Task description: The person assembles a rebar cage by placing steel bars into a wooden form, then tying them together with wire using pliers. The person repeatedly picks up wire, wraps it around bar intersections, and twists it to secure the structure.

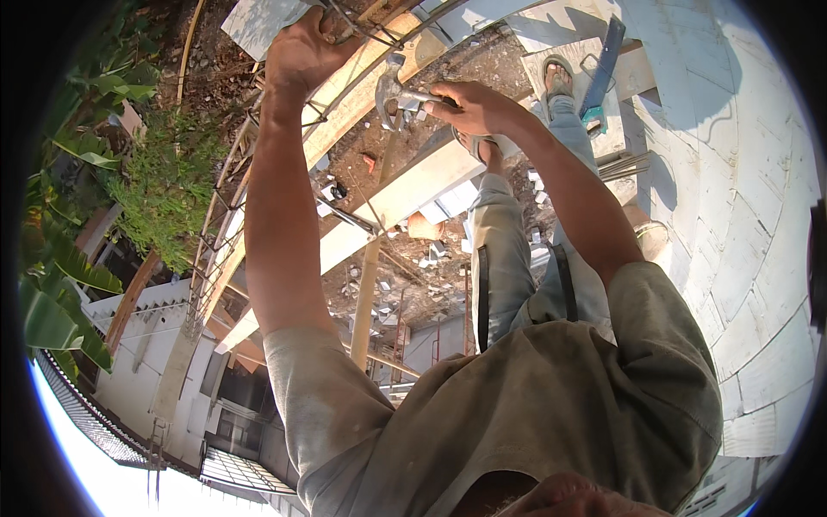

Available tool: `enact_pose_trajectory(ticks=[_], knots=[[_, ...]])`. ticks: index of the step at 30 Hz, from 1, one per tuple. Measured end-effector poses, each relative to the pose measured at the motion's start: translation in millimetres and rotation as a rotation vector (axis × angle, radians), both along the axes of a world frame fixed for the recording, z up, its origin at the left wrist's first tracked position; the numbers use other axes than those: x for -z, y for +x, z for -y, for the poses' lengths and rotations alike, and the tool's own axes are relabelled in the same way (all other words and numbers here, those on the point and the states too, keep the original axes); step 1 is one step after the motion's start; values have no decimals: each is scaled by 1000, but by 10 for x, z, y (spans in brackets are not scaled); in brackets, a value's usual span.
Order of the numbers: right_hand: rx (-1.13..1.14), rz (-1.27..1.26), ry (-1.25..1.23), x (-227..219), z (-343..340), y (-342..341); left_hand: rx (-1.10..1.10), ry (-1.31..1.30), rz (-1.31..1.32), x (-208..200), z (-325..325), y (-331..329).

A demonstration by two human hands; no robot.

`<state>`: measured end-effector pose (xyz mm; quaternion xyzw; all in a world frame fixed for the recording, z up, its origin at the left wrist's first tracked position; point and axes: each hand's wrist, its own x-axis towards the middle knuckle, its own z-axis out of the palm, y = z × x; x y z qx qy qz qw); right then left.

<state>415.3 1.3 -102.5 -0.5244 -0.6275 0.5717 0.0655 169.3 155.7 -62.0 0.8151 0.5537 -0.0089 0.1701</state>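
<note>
My right hand (pixel 472 109) is closed around the handle of a claw hammer (pixel 389 90). The hammer's metal head hangs just beside a long wooden board (pixel 332 129) edged with steel bars. Farther up and to the left, my left hand (pixel 303 53) reaches to the far end of the same board. Its fingers curl in beside a pale flat panel (pixel 258 24), and what they grip is hidden. Steel rebar (pixel 379 33) runs past the fingers of that hand.
One of my feet stands on a wooden beam (pixel 413 194) over an opening with rubble below. A handsaw (pixel 605 69) lies on a board near my other foot. Pale panels (pixel 741 258) form the deck at right. Green plants (pixel 168 194) grow at left beside a rebar cage (pixel 220 202).
</note>
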Motion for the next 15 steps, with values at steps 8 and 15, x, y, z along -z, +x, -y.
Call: enact_pose_trajectory(ticks=[8,15], knots=[[44,45,-132,-73,29,-195,-74,-148,-134,-117,32,123],[267,31,-51,-50,108,26,-72,-85,-100,-283,190,276]])
